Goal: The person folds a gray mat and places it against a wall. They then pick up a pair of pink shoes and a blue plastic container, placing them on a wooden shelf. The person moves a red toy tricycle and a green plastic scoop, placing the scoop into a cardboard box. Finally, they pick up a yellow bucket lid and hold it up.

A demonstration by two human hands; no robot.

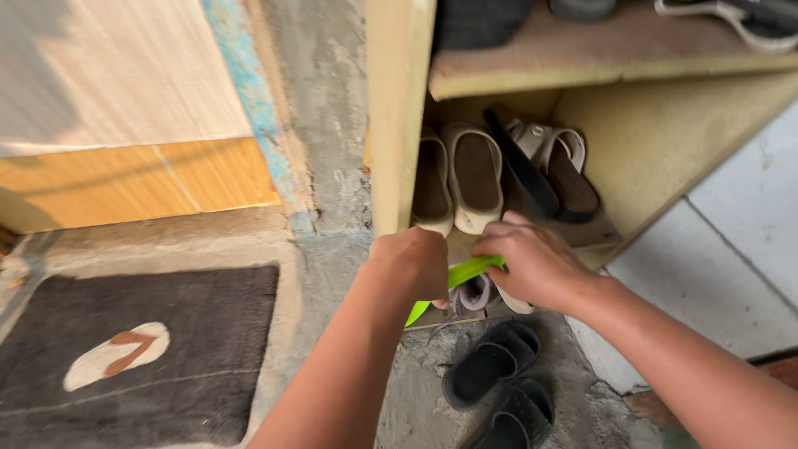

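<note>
Gripping green strip [461,273] at both ends, left hand [413,264] and right hand [532,264] closed round it; seemingly light, flexible.

The scene is lit by soft, warm daylight, with the white floor tiles [748,241] at the right rendered brightest. The inside of the lower shelf [582,237] is left in shade, and the sandals [474,175] stored there are dimly seen. A diagonal shadow is cast across the wooden door [125,108] at upper left. The dark mat [166,349] is kept sharp. Straight edges are bent outward near the frame's borders by a wide lens. No glare is recorded.
</note>
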